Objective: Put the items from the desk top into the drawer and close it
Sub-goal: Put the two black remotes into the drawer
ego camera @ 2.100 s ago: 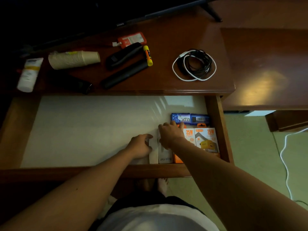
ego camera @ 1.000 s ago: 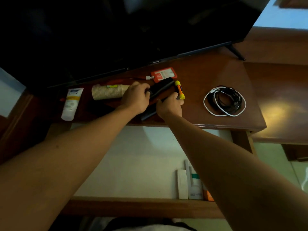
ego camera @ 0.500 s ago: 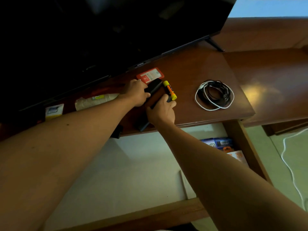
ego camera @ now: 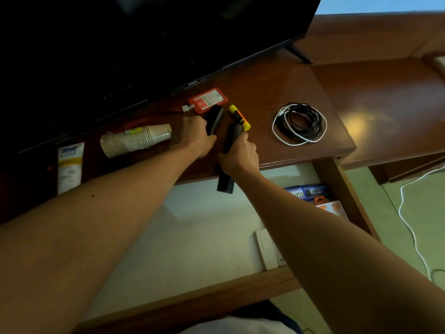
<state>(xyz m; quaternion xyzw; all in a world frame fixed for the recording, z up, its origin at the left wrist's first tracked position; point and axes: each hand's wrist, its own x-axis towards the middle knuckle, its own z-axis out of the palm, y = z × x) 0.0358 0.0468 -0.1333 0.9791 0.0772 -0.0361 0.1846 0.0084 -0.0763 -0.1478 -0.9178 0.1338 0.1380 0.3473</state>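
Gripping one black remote (ego camera: 213, 120) on the tabletop (ego camera: 272, 88), the left hand (ego camera: 196, 136) has its fingers curled around it. Beside it, the right hand (ego camera: 238, 156) clamps a second remote (ego camera: 227, 165) whose end overhangs the open drawer (ego camera: 192, 237).

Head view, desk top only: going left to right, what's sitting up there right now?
Cream tube → stack of paper cups → left hand on a black remote → right hand gripping a second black remote → coiled cables. Red card holder and glue stick overlap the remotes' span, so I've left them out.
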